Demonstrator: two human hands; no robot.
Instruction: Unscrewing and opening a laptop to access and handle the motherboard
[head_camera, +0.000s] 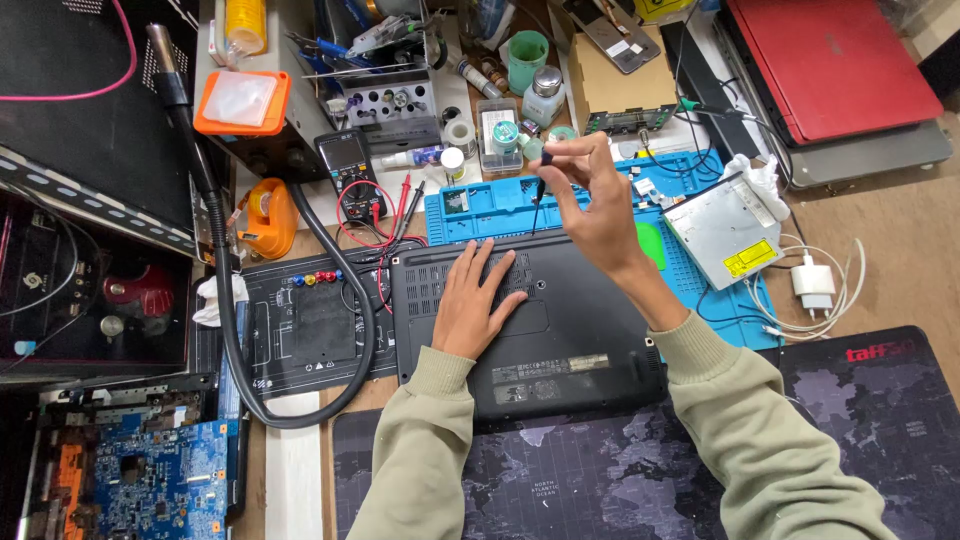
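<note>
A black laptop (560, 335) lies upside down in front of me, its bottom cover facing up. My left hand (478, 300) rests flat on the cover with fingers spread over the vent slots. My right hand (592, 200) hovers over the laptop's far edge and pinches a slim black screwdriver (540, 200) that points down toward the cover. Both arms wear pale green sleeves.
A blue repair mat (480, 205) lies behind the laptop with a silver optical drive (725, 228) on it. A multimeter (352, 172), orange tape dispenser (268, 218), black hose (225, 300), red laptop (825, 60), white charger (812, 282), green circuit board (160, 480) and dark desk mat (880, 420) surround it.
</note>
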